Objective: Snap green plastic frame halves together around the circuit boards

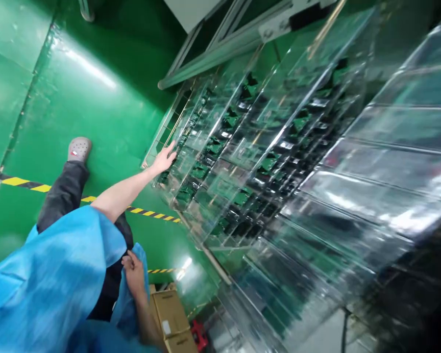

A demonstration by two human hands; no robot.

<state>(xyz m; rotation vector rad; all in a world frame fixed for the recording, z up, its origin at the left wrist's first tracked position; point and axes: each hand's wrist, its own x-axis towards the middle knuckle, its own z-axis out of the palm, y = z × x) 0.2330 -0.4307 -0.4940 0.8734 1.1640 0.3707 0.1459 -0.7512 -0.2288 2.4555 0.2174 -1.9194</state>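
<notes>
My left hand [163, 160] is stretched out to the near end of a wire rack [220, 162] with several tiers. Its index finger points forward and the thumb stands apart; it touches or almost touches the rack's edge, and I see nothing held in it. Clear plastic trays with dark parts [257, 181] sit on the tiers, smeared by motion. Down by my blue gown [69, 264], my right hand [133, 270] hangs with loosely curled fingers and nothing visible in them.
Stacked clear plastic trays [375, 181] stand at the right, blurred. A metal frame [220, 54] is above the rack. Cardboard boxes [171, 314] and a red object [199, 335] lie below. Yellow-black tape [18, 181] crosses the green floor [106, 113].
</notes>
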